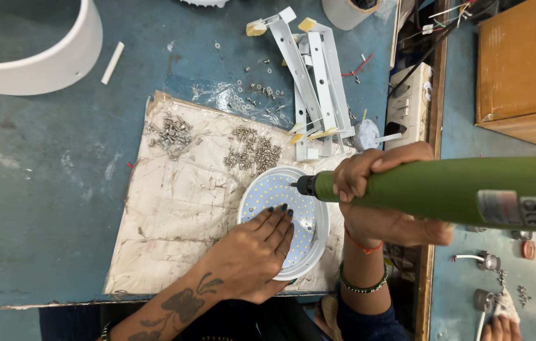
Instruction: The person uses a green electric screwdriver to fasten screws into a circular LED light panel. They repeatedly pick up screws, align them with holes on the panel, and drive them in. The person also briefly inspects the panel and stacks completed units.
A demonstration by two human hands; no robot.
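**benchrat:** So the person's left hand (252,252) lies flat, fingers spread, pressing on the round LED panel (283,218). It isn't gripping anything, just pinning it down. The panel sits on a dirty cloth (173,208) on the blue bench (41,189), right in front of the person.

**solderjoe:** And the right hand (375,189)?

**benchrat:** It's wrapped tight around a green driver (444,192), fingers closed over the barrel. The driver lies almost level, with its tip at the panel's upper right edge, and it looks like it's touching the rim.

**solderjoe:** So it's a screw-driving step?

**benchrat:** That's my read: fastening the LED board into its white housing. I can't tell whether a screw is actually under the bit, it's too small to see.

**solderjoe:** Are there spare screws around?

**benchrat:** Two screw piles (252,151) sit on the cloth just above the panel, with more loose in a plastic bag. White brackets (315,82) are stacked beyond that.

**solderjoe:** What does the next move need?

**benchrat:** I'd guess keeping the bit square on the screw head while the flat hand stops the panel spinning, then turning the panel round for the next hole. If the bit slips, it could scrape the LEDs.
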